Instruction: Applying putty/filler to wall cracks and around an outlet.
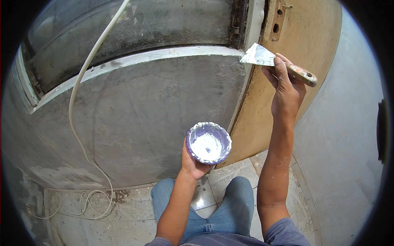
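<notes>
Right fingers (282, 71) hold putty knife (262, 55) between them.

Centre: plastic bowl (200, 133), rim crusted with rough paste (206, 148). Upper right: scraper (263, 57), smeared metal blade; matt wooden door (314, 30). Left of centre: rough, matt wall (160, 102).

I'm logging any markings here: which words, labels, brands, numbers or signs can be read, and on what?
None: no readable text shows on the purple bowl, the putty knife, the wooden door or the grey wall.
The knife's handle is blotched; no lettering can be made out there.
</notes>
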A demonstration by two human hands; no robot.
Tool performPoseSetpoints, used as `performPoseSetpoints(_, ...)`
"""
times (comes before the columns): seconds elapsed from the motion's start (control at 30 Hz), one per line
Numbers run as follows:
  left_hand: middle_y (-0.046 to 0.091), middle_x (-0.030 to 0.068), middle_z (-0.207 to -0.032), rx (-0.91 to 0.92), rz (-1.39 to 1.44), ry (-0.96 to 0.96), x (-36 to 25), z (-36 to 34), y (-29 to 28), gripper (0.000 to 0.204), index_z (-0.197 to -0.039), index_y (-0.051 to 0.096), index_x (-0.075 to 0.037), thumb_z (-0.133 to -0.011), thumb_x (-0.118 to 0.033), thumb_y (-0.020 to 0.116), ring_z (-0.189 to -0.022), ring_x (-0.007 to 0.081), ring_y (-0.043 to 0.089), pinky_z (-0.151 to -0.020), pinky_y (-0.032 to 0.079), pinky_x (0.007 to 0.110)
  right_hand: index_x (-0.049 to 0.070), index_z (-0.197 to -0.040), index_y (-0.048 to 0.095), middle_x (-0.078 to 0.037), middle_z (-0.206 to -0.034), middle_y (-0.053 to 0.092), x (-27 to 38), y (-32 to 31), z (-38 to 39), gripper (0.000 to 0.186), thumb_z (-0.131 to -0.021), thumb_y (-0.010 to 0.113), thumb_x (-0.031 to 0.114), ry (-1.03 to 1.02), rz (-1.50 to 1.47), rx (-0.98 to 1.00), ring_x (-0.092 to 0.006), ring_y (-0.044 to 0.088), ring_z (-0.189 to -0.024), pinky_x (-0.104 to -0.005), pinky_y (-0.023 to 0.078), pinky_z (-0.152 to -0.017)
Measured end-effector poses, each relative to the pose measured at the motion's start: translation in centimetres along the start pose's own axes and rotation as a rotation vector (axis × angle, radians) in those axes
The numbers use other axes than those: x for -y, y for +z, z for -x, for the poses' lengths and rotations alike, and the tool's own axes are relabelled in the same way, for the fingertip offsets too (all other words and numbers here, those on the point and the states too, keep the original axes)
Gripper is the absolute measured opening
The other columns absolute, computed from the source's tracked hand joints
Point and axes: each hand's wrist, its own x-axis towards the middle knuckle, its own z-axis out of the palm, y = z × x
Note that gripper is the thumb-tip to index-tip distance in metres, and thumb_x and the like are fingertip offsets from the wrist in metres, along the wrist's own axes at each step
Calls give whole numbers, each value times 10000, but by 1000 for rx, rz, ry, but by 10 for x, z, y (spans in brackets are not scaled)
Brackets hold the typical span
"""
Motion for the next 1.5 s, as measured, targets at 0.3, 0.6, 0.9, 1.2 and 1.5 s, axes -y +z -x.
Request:
performPoseSetpoints(0.3,588,53,-1246,-42,5,-32,3,0,-6,613,-1256,556,-190,-863,-629,389,-1135,278,575,-906,494,503,4,-1017,697,-70,-918,697,-23,-28,-15,193,-829,709,41,-380,442,183,-100,639,-805,-231,514,-710)
performPoseSetpoints(0.6,591,59,-1257,-54,11,-55,2,-3,-13,627,-1279,541,-207,-871,-644,354,-1129,286,588,-872,519,500,30,-989,708,-78,-915,707,-45,-35,-10,199,-791,731,31,-360,543,239,-111,646,-783,-248,509,-714)
performPoseSetpoints(0.9,604,51,-1238,-103,-14,-54,4,-9,-24,606,-1256,562,-216,-869,-638,363,-1119,282,592,-863,519,504,31,-979,709,-78,-944,709,-51,-32,-7,190,-790,726,26,-429,560,236,-146,673,-812,-257,519,-727)
performPoseSetpoints(1.2,599,49,-1245,-85,-14,-87,5,-8,-20,614,-1261,556,-221,-859,-647,370,-1121,282,591,-845,526,497,43,-979,708,-99,-938,704,-39,-23,-18,213,-766,727,34,-531,587,314,-193,683,-822,-272,524,-735)
performPoseSetpoints(1.5,588,63,-1241,-79,-24,-83,4,-7,-20,655,-1267,546,-199,-851,-667,357,-1118,282,584,-860,517,484,46,-999,705,-98,-939,703,-33,-18,-28,227,-773,714,24,-584,548,390,-189,680,-832,-273,519,-747)
